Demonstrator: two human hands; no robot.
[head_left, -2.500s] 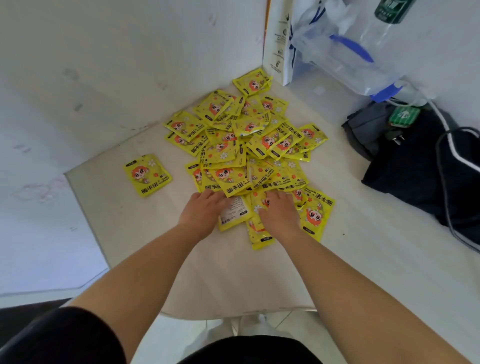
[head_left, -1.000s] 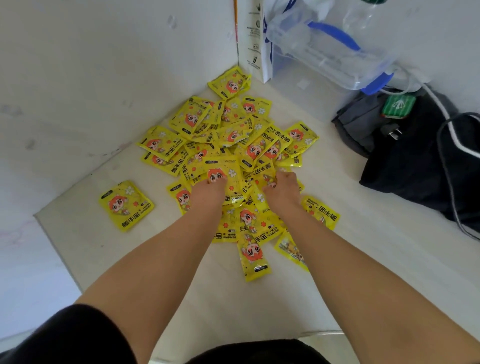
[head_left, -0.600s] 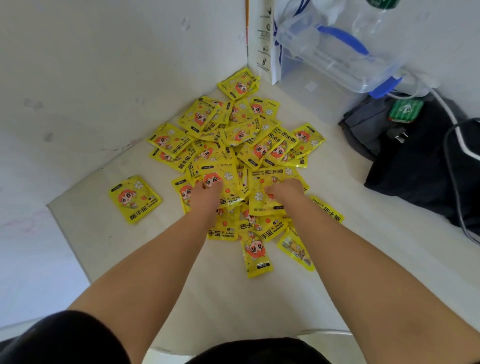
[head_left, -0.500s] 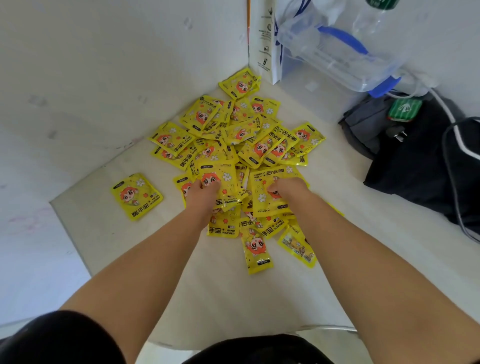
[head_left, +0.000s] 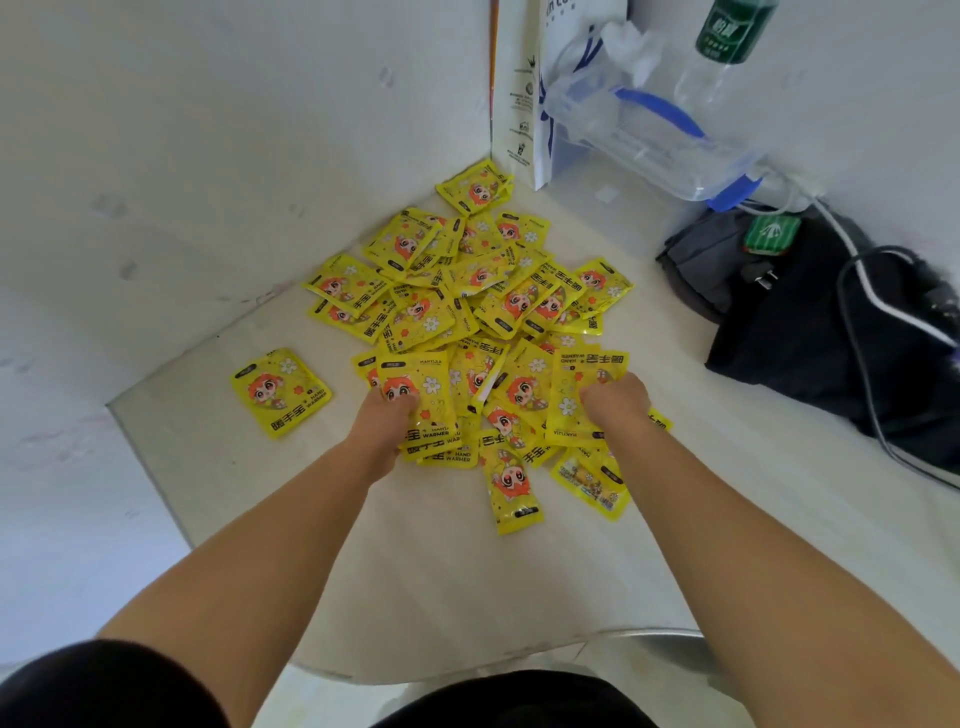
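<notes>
A heap of several yellow hand-warmer packets (head_left: 467, 291) with a red-haired cartoon face lies on the white table (head_left: 467, 582) in the wall corner. My left hand (head_left: 382, 421) grips one packet (head_left: 415, 382) at the heap's near edge, thumb on its front. To the right, my right hand (head_left: 615, 402) holds another packet (head_left: 587, 382), lifted off the heap with its print upside down. One packet (head_left: 280, 389) lies alone to the left of the heap. Two more packets (head_left: 514, 488) (head_left: 592, 480) lie nearest me.
A white paper bag (head_left: 524, 93) stands in the far corner. Beside it lie a clear plastic bag with blue handles (head_left: 649, 135) and a green-labelled bottle (head_left: 722, 47). A black bag (head_left: 810, 332) with cables over it fills the right side. The table's front edge (head_left: 519, 660) is near my body.
Both hands reached deeper into the heap and each took hold of a packet. The right hand has raised its packet and moved it to the right; several near packets shifted toward me.
</notes>
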